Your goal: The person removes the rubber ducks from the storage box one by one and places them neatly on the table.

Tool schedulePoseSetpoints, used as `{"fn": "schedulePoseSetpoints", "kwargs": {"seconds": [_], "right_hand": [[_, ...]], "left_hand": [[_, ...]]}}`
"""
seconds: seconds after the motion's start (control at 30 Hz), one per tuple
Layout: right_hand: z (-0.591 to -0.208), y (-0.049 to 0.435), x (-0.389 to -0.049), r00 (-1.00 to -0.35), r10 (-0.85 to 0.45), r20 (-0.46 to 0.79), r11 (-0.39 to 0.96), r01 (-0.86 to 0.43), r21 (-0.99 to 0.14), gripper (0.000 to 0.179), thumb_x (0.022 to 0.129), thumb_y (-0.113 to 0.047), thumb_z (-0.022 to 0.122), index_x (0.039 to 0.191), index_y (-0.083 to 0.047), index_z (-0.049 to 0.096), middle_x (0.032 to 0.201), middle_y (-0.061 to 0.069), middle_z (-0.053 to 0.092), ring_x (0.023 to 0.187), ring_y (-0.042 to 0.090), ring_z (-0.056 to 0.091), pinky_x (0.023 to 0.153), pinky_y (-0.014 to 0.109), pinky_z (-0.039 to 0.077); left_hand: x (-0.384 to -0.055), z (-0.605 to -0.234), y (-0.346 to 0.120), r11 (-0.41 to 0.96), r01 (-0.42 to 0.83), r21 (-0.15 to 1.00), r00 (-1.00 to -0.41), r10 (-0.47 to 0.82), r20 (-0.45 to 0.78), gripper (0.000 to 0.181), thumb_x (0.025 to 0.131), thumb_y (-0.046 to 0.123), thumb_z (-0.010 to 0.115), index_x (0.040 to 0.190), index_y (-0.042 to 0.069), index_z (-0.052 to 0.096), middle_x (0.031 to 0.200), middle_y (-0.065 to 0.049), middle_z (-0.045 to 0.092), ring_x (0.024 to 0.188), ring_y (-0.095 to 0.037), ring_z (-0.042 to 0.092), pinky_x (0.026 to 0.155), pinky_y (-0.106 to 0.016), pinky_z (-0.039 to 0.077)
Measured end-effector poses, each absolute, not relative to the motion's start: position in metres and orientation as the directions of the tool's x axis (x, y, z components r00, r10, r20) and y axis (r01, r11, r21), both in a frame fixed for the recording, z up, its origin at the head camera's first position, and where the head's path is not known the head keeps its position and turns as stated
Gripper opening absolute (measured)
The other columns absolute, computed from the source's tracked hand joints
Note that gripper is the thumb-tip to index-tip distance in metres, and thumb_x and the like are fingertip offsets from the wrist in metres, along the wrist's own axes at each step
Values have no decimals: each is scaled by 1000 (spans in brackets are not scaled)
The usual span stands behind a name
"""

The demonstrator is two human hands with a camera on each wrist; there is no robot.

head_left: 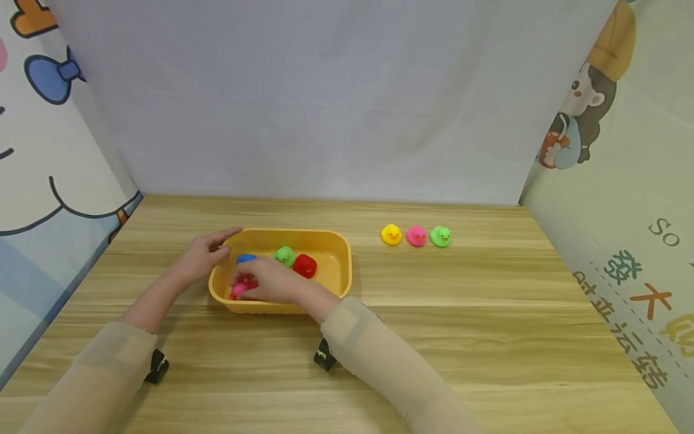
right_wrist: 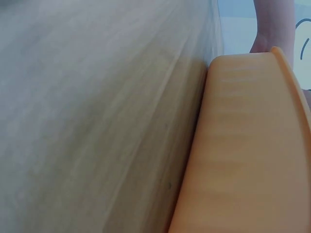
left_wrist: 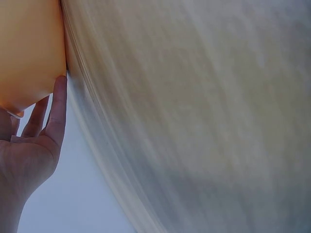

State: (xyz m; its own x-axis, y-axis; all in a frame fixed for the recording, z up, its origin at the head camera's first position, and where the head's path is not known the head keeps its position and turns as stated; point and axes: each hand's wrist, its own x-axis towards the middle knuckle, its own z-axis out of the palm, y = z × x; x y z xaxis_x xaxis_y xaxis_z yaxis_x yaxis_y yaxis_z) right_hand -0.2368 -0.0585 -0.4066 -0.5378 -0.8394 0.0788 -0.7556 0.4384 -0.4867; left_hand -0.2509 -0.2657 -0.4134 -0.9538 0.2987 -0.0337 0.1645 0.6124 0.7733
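My right hand (head_left: 271, 279) reaches into an orange-yellow plastic basin (head_left: 336, 235) and pinches a pink rubber duck (head_left: 243, 289) by the front left corner. A bit of red shows beside that duck. Behind the hand a blue toy (head_left: 246, 258) is partly covered. Nearby in the basin sit a green duck (head_left: 284, 256) and a red toy (head_left: 305, 266). With fairly straight fingers (left_wrist: 58, 107), my left hand (head_left: 202, 258) touches the basin's left end. The right wrist view has only the basin's outer wall (right_wrist: 243, 145), table and part of the left arm.
On the wooden table (head_left: 488, 313), right of the basin, a yellow duck (head_left: 391, 234), a pink duck (head_left: 417, 235) and a green duck (head_left: 441, 236) stand in a row. A pale curtain (head_left: 325, 108) hangs behind the table. Printed cloths flank both sides.
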Motion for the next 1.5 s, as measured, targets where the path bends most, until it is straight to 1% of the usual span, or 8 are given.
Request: {"fn": "schedulePoseSetpoints", "kwargs": {"seconds": [0.13, 0.3, 0.73, 0.9, 1.07, 1.3, 1.4, 1.5], "right_hand": [[-404, -56, -235, -530, -843, 90, 424, -759, -494, 21, 88, -27, 67, 106, -16, 67, 97, -10, 61, 90, 3, 50, 79, 4, 36], [-400, -52, -236, -523, -847, 96, 407, -754, -517, 21, 87, -27, 68, 105, -16, 67, 97, -10, 61, 89, 3, 51, 80, 4, 37], [-386, -42, -235, -554, -831, 55, 443, -718, -538, 22, 87, -29, 68, 105, -17, 66, 96, -12, 63, 85, 1, 54, 78, 6, 40], [-372, -35, -233, -568, -823, 30, 463, -700, -545, 22, 85, -30, 69, 103, -18, 66, 91, -12, 63, 82, 3, 55, 75, 7, 41], [-360, -29, -231, -576, -818, 3, 481, -686, -546, 21, 85, -29, 70, 103, -18, 65, 89, -12, 63, 80, 4, 55, 72, 9, 43], [-346, -21, -231, -570, -821, 21, 469, -696, -544, 19, 85, -28, 71, 100, -17, 66, 90, -11, 64, 83, 3, 56, 75, 9, 43], [-340, -16, -230, -562, -827, 28, 459, -702, -544, 20, 85, -28, 71, 100, -16, 66, 90, -10, 64, 82, 5, 55, 75, 11, 43], [-332, -12, -229, -556, -830, 37, 444, -700, -559, 20, 85, -26, 71, 101, -15, 67, 91, -9, 65, 82, 5, 55, 75, 12, 44]], "left_hand": [[-250, -413, -266, 616, 174, 769, -954, 300, -24, 48, 100, 11, 44, 147, 14, 37, 146, -19, 38, 63, -17, 41, 63, -26, 42], [-250, -413, -266, 613, 186, 768, -953, 302, -10, 47, 99, 10, 44, 146, 11, 38, 146, -20, 37, 92, -29, 51, 65, -26, 42], [-251, -414, -266, 604, 167, 780, -953, 300, -28, 48, 99, 11, 45, 146, 12, 38, 141, -22, 42, 58, -17, 37, 53, -26, 40], [-251, -413, -265, 619, 173, 767, -958, 287, -16, 47, 99, 11, 45, 145, 12, 39, 143, -23, 40, 77, -19, 50, 55, -25, 41], [-250, -412, -265, 611, 154, 777, -958, 284, -34, 48, 99, 12, 46, 146, 14, 38, 141, -22, 42, 59, -15, 40, 52, -25, 40], [-248, -410, -266, 616, 163, 771, -956, 290, -29, 48, 99, 12, 45, 146, 13, 37, 142, -24, 40, 71, -22, 47, 56, -24, 42], [-248, -410, -266, 618, 137, 774, -958, 280, -54, 48, 99, 13, 45, 147, 16, 37, 142, -22, 40, 54, -16, 35, 51, -26, 40], [-248, -411, -266, 620, 137, 773, -958, 280, -55, 48, 100, 14, 44, 147, 16, 37, 144, -22, 38, 47, -10, 29, 50, -27, 40]]}}
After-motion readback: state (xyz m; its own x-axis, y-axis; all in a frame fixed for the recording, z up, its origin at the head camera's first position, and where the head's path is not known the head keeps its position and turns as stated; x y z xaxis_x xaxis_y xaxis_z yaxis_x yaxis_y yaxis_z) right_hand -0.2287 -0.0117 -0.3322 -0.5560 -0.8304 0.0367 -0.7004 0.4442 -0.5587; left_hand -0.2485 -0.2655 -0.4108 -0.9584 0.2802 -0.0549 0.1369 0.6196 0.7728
